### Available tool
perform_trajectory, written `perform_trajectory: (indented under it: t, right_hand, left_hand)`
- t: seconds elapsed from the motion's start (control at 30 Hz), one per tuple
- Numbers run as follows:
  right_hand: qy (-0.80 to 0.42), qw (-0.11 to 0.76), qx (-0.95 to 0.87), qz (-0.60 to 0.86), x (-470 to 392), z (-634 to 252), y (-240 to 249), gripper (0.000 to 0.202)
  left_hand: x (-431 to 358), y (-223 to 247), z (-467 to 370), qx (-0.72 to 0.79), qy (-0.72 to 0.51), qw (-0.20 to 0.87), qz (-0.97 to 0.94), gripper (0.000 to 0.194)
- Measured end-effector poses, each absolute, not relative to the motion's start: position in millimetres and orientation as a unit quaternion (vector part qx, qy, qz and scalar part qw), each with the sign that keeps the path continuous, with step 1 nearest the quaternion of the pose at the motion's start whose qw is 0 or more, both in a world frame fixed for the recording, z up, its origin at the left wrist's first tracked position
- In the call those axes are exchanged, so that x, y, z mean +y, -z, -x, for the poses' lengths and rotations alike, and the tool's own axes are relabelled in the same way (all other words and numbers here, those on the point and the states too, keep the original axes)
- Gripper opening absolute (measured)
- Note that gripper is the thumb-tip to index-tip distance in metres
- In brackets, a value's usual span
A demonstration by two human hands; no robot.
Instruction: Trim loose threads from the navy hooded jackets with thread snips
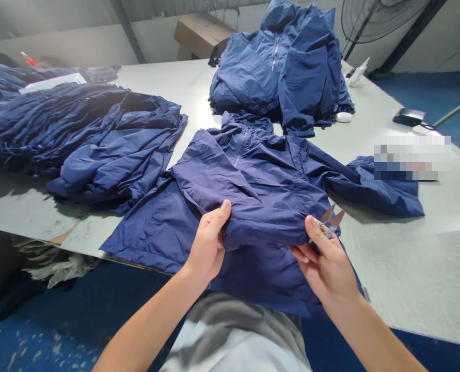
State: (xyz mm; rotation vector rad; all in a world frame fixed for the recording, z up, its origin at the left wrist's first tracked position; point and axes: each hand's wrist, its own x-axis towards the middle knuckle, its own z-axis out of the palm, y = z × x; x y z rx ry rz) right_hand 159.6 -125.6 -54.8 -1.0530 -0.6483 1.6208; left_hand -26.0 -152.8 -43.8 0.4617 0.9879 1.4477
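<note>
A navy blue jacket (268, 181) with a short front zip lies spread on the table before me, its lower part hanging over the near edge. My left hand (210, 240) pinches a fold of the fabric between thumb and fingers. At the other end of that fold, my right hand (324, 258) grips the cloth. Small thread snips (332, 221) are also tucked in my right hand, their two blades pointing up and away, apart from each other. One sleeve of the jacket stretches out to the right.
A heap of navy garments (98, 134) covers the table's left side. More jackets (276, 67) are stacked at the back. A white mouse-shaped object (343, 117) and a black item (408, 117) lie on the white table (415, 268). Behind are a cardboard box (202, 33) and a fan (380, 18).
</note>
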Motion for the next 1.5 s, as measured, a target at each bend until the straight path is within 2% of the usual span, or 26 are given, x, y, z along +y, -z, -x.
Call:
perform_trajectory:
  t: [0.2,0.4,0.53,0.63,0.77,1.03,1.5]
  right_hand:
    - [-0.694,0.498,-0.263,0.448,-129.1,-157.6,64.0,0.051]
    - [-0.685,0.405,-0.339,0.502,-131.6,-153.2,71.8,0.054]
    - [-0.455,0.393,-0.584,0.546,-125.7,-166.5,66.6,0.038]
    - [-0.275,0.39,-0.727,0.493,-126.5,-175.1,57.2,0.031]
    - [-0.184,0.349,-0.819,0.417,-139.3,-172.1,44.2,0.032]
    - [-0.179,0.388,-0.818,0.386,-153.3,-155.3,36.5,0.014]
    - [-0.192,0.429,-0.807,0.357,-153.9,-147.7,34.8,0.012]
  left_hand:
    - [-151.5,41.1,22.9,0.341,-0.61,0.656,-0.286,0.04]
    - [-146.0,45.1,13.4,0.332,-0.592,0.673,-0.294,0.046]
    - [-147.8,47.2,15.7,0.378,-0.58,0.629,-0.354,0.05]
    - [-150.4,48.8,20.4,0.408,-0.57,0.595,-0.393,0.053]
    - [-152.5,51.7,24.5,0.445,-0.563,0.546,-0.432,0.054]
    - [-158.7,45.6,26.6,0.468,-0.541,0.488,-0.501,0.051]
    - [-161.7,44.7,25.6,0.441,-0.537,0.425,-0.58,0.049]
